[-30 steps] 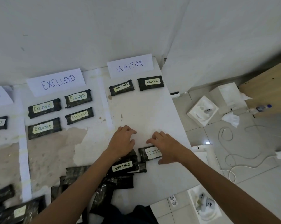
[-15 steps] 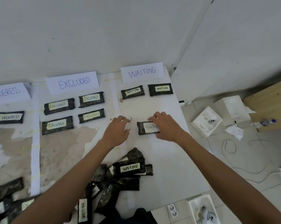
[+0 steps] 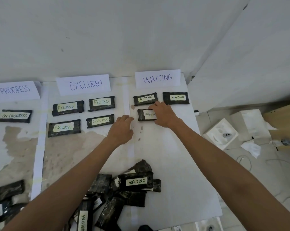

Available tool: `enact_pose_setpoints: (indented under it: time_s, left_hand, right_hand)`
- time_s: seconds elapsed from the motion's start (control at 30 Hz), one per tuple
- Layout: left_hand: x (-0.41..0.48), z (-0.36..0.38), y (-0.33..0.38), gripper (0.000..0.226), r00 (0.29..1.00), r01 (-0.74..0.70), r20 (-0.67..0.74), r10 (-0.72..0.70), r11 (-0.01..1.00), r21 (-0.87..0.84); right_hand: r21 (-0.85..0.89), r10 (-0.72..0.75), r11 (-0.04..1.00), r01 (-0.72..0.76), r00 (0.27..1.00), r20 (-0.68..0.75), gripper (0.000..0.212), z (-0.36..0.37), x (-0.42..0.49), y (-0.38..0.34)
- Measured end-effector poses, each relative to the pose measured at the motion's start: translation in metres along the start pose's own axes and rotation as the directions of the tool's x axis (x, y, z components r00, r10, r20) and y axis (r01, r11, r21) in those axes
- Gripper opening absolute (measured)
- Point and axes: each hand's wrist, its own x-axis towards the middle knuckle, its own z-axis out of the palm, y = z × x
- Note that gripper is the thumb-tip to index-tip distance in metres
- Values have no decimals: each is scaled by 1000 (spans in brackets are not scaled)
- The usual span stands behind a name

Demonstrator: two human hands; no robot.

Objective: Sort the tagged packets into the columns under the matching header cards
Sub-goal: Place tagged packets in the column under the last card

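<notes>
Three packets lie under the WAITING header card (image 3: 157, 78): the upper-left WAITING packet (image 3: 145, 99) and the upper-right WAITING packet (image 3: 176, 98) side by side, and the third WAITING packet (image 3: 145, 115) just below the left one. Its long axis runs left to right, square with the row above. The right hand (image 3: 163, 115) covers its right end, fingers arched over the far edge and thumb at the near edge, gripping it against the worktop (image 3: 174, 155). The left hand (image 3: 122, 129) rests just left of that packet, apart from it, with its fingers loosely bent and nothing in them. The unsorted pile (image 3: 117, 200) lies well back toward the person, and its top loose packet (image 3: 136, 182), also tagged WAITING, lies lengthwise between the forearms. The slot beside the third packet, under the upper-right one, is unfilled. The free left hand is probably the nearer one for the next pick.
</notes>
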Motion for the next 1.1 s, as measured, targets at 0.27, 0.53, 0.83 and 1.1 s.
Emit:
enact_pose_setpoints:
  time_s: [0.27, 0.53, 0.83, 1.1]
  left_hand:
    - [-18, 1, -2, 55, 1000, -9, -11, 8, 999, -38]
    - [-80, 20, -11, 51, 1000, -23, -2, 23, 996, -85]
    - [-121, 34, -24, 50, 1000, -11, 18, 13, 994, -113]
    - [-119, 15, -31, 49, 999, -22, -36, 17, 991, -130]
  right_hand:
    - [-1, -10, 1000, 10, 999, -35, 63, -5, -17, -15]
    - [115, -224, 971, 210, 966, 128, 55, 5, -102, -82]
    - [-236, -298, 907, 347, 929, 219, 59, 67, -165, -115]
    - [-107, -149, 982, 153, 988, 41, 65, 45, -163, -106]
